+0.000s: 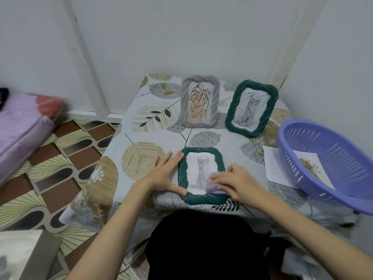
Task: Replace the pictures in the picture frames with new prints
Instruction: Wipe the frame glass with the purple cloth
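While the green frame (201,176) lies flat at the near edge of the worktop (153,128), its long axis running away from the person, both hands work on it: the left hand (168,173) sits just outside the frame's left rail, fingers (173,158) straight and close together along that rail, thumb stretched across the near left corner to pin it. The right hand (235,183) comes in from the right side and presses a lilac cloth (214,186) onto the lower right of the glass, fingers laid flat over the pad, not pinching as far as I can tell. So the frame sits between the hands, the right one on top of it and the left bracing. The cat print (201,171) under the glass looks pale and smooth; the rim is a ropey, twisted weave. Farther back stand two more frames, well apart from the hands: a grey frame (199,102) with a leaf line drawing and a second green one (251,108) with a scribbled figure. At right, a slotted lilac basket (327,162), thin plastic, tilts on a loose sheet (272,164). My read: this one is being wiped, and needs standing up next.
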The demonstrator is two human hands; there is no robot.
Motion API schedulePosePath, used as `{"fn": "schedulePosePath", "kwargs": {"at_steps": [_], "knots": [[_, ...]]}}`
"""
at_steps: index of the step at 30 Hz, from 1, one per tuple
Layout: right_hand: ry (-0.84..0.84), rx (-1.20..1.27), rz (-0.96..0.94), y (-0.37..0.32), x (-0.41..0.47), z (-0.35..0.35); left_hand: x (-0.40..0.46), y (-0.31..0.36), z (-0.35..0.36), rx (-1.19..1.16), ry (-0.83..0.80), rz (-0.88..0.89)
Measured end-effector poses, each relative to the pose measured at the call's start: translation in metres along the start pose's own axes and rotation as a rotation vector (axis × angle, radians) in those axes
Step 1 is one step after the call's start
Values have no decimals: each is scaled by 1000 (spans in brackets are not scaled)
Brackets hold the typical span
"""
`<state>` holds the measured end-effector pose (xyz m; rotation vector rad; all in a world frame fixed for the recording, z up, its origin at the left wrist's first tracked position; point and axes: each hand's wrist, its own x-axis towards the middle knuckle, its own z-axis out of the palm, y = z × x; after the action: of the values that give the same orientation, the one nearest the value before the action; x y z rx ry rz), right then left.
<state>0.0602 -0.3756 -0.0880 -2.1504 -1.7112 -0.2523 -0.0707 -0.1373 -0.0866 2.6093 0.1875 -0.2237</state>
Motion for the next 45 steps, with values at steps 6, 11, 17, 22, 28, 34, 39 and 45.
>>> {"fn": "schedulePosePath", "kwargs": {"at_steps": [6,11,17,22,28,34,39,45], "knots": [[-99,30,204,-24,35,10,0,0,0,-10,0,-8],[-3,15,69,-43,-1,14,0,-1,0,-7,11,-7],[109,-213,137,-9,2,4,1,-2,-1,-19,2,7],[135,-224,368,1,48,13,0,-1,0,-31,10,-8],[61,-223,733,-29,79,34,4,-5,2,-35,17,-24],[18,62,793,-71,100,22,2,-3,1,-44,29,-23],[-102,174,708,-80,91,21,2,-3,2,-27,34,-31],[-265,220,549,-72,39,16,4,-3,2,4,29,-27]]}}
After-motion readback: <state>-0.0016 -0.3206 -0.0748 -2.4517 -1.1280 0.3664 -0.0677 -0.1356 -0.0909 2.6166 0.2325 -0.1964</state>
